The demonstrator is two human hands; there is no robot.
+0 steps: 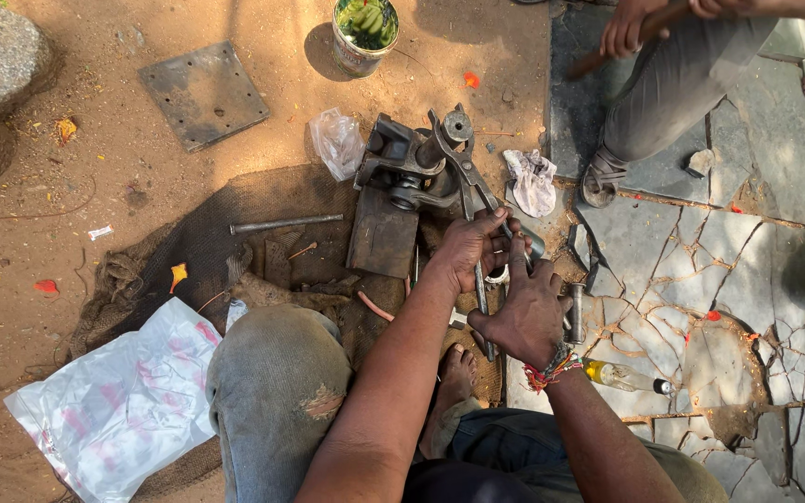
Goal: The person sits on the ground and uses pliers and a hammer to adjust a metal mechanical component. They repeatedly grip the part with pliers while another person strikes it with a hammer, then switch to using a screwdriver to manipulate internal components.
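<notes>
Both hands (500, 279) grip one pair of pliers (470, 186) beside one metal assembly (401, 168).

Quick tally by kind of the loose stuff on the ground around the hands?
Plastic bags: 2
Rags: 1
Metal plates: 1
Metal rods: 1
Buckets: 1
Small bottles: 1
Total: 7
</notes>
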